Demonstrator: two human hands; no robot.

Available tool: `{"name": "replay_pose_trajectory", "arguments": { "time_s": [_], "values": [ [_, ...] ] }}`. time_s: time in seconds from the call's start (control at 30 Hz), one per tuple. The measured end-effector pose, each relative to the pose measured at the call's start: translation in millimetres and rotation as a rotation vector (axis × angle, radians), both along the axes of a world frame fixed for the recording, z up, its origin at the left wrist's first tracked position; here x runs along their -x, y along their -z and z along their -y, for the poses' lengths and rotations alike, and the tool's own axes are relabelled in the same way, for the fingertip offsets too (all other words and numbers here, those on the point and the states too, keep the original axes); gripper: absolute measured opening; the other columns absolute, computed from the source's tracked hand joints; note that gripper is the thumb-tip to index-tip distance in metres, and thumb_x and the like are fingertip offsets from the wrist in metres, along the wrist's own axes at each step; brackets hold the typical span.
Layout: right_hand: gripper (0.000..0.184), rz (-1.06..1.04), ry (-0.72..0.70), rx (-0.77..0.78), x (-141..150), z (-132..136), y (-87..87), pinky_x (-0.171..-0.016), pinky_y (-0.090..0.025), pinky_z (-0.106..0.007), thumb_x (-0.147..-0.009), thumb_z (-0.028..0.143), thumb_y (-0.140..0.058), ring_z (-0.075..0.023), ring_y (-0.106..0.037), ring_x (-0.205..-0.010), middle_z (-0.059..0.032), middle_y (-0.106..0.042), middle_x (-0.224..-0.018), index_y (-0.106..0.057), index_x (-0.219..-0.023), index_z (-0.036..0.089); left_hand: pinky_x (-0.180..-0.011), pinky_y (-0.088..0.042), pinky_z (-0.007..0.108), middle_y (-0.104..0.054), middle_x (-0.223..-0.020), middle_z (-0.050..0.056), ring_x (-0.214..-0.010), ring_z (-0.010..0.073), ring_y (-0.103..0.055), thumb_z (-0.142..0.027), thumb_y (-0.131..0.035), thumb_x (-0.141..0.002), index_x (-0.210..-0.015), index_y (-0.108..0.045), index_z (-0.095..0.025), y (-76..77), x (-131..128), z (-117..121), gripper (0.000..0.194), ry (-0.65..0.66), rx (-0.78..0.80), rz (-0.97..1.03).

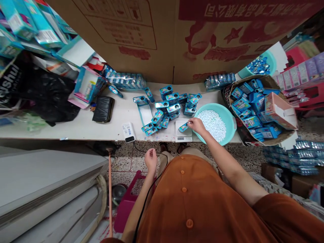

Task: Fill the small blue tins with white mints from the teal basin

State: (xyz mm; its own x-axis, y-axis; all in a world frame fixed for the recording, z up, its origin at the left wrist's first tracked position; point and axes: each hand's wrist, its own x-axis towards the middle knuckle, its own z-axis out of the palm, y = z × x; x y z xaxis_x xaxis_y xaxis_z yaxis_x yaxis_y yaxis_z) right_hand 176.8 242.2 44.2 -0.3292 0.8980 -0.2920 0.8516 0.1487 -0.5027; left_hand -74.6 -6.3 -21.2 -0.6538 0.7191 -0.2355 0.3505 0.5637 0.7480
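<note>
My right hand (197, 126) is closed in a pinch at the right end of a small blue box (182, 127). That box is over a white digital scale (184, 138) at the table's front edge. Whether the fingertips grip the box or something tiny beside it, I cannot make out. Just right of the scale stands a turquoise basin (231, 116) of small pale tablets (214, 125), with my right wrist over its rim. My left hand (151, 160) hangs in front of the table with curled fingers, and what they may hold is hidden. Several small blue boxes (162, 104) cluster left of the scale.
A carton (229, 101) of blue boxes stands on the right. Wrapped packs (129, 80) line the back, below a large cardboard box (164, 44). Left are a black wallet (103, 109) and a white power bank (128, 131), whose cable (141, 150) runs past my left arm.
</note>
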Motion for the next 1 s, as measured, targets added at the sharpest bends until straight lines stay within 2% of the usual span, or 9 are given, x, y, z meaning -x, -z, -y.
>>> {"name": "replay_pose_trajectory", "arguments": {
  "time_s": [0.33, 0.67, 1.0],
  "values": [
    [0.020, -0.047, 0.049, -0.038, -4, 7, 3.2, -0.069, -0.040, -0.025, -0.081, 0.028, -0.057, -0.0156, -0.057, -0.071, -0.0040, -0.067, -0.079, -0.071, -0.093, 0.020, -0.076, -0.050, 0.033, -0.066, -0.086, 0.008, -0.079, 0.0189, -0.062, -0.045, -0.049, -0.082, -0.092, -0.063, -0.017, -1.2, 10, -5, 0.033, 0.002, 0.006, -0.009],
    [0.021, -0.107, 0.123, -0.099, -21, 16, 11.3, -0.069, -0.039, -0.025, -0.083, 0.027, -0.051, -0.0160, -0.057, -0.072, -0.0040, -0.067, -0.078, -0.071, -0.081, 0.020, -0.075, -0.050, 0.033, -0.067, -0.086, 0.008, -0.078, 0.0190, -0.063, -0.043, -0.049, -0.082, -0.092, -0.063, -0.017, -1.4, 5, 0, 0.031, 0.010, 0.030, -0.001],
    [0.023, -0.130, 0.229, -0.119, -36, 28, 8.2, -0.067, -0.038, -0.026, -0.082, 0.028, -0.049, -0.0156, -0.056, -0.070, -0.0038, -0.065, -0.075, -0.070, -0.078, 0.020, -0.075, -0.050, 0.031, -0.066, -0.086, 0.007, -0.078, 0.0183, -0.062, -0.043, -0.049, -0.083, -0.093, -0.063, -0.018, 1.1, -3, -13, 0.030, 0.099, 0.012, 0.003]
  ]
}}
